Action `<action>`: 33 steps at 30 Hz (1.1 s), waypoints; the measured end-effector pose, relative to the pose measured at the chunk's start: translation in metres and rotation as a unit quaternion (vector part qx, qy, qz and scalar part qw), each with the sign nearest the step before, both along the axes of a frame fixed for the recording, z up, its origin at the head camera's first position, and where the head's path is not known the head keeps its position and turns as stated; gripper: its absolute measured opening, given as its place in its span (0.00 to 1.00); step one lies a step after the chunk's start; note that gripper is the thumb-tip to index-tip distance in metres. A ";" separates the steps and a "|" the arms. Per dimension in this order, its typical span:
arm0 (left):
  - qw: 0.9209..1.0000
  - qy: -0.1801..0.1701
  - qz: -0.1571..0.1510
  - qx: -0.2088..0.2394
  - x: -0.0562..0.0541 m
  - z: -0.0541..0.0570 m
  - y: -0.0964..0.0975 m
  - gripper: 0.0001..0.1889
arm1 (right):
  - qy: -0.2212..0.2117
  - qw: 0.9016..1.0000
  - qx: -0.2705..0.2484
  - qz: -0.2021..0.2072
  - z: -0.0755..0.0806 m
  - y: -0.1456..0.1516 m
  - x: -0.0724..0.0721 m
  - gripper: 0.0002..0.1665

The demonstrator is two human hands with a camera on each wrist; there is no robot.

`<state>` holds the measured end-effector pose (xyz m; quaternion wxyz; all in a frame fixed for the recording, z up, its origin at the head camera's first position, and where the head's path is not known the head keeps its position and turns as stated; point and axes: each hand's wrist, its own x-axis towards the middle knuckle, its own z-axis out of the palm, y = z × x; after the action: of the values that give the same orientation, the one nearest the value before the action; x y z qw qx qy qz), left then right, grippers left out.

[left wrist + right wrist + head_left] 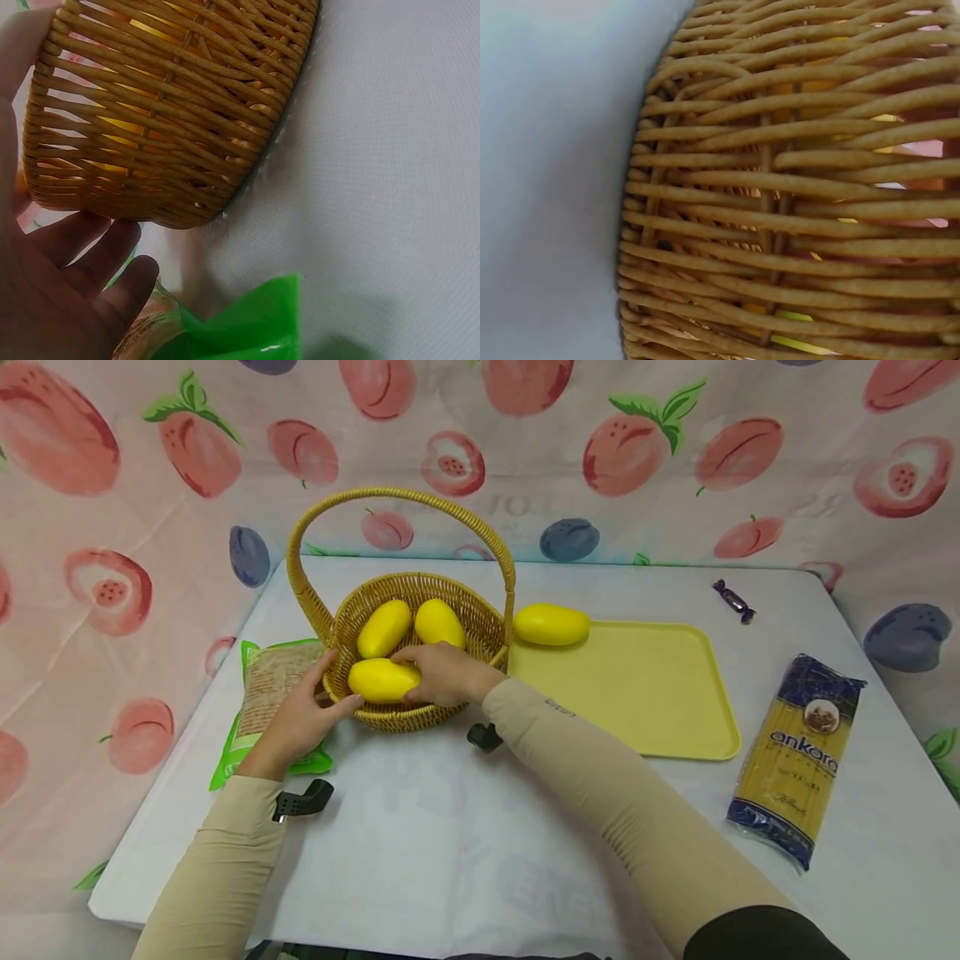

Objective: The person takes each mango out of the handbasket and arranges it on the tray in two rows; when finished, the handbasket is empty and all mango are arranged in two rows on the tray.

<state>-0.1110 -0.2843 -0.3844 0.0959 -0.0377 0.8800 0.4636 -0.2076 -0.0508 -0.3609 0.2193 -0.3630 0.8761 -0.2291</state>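
Observation:
A wicker basket (405,720) with a tall arched handle stands on the table, seen close up in the left wrist view (172,112) and the right wrist view (795,187). Inside it, two yellow mangoes (385,628) (440,623) lie at the back. A third mango (381,681) lies at the front, and my right hand (446,672) grips its right end from above. My left hand (303,714) holds the basket's left rim, its thumb and fingers spread along the side. Basket weave hides the right hand in its own wrist view.
Left of the basket lies a green-edged bag (273,693), partly under my left arm. To the right, another mango (552,624) rests at the corner of a yellow tray (637,693). Farther right are a spaghetti pack (798,760) and a wrapped candy (733,601). A fruit-print cloth hangs behind.

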 end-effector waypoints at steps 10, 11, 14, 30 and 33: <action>1.000 -0.005 -0.002 0.009 -0.002 -0.001 -0.002 0.51 | 0.015 0.999 -0.032 0.000 0.001 0.007 0.000 0.36; 1.000 -0.005 -0.002 0.009 -0.002 -0.001 -0.002 0.51 | 0.015 0.999 -0.037 0.002 0.001 0.008 0.000 0.36; 1.000 -0.004 0.000 0.007 -0.002 -0.002 -0.002 0.50 | 0.027 0.998 -0.057 0.005 0.000 0.010 -0.001 0.35; 1.000 0.000 0.004 -0.007 -0.001 -0.001 0.000 0.49 | 0.073 0.989 -0.124 -0.011 0.017 0.039 0.001 0.34; 1.000 0.001 0.004 -0.007 -0.001 -0.001 0.000 0.49 | 0.081 0.989 -0.126 -0.015 0.022 0.048 0.001 0.33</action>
<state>-0.1120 -0.2848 -0.3857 0.0925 -0.0415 0.8830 0.4582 -0.2067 -0.0031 -0.3391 0.0964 -0.3922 0.8605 -0.3104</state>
